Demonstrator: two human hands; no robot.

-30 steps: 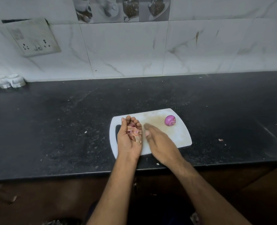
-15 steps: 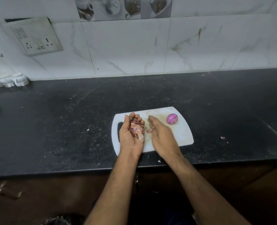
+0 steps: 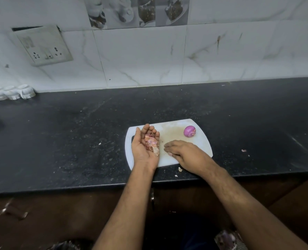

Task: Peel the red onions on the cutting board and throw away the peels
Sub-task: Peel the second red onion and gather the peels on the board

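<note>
A white cutting board lies on the black counter near its front edge. One peeled purple-red onion rests at the board's far right corner. My left hand is palm up over the board's left side, cupped around a heap of pinkish onion peels. My right hand lies palm down on the board's near edge, fingers pointing left toward the peels. What its fingertips touch is too small to tell.
The black counter carries small peel scraps near the front edge and at the right. White cups stand at the back left by the tiled wall. A socket plate hangs on the wall.
My right hand has dropped from beside the cupped left hand to lie flat on the board's near edge. The left hand keeps the peels; the onion has not moved.
</note>
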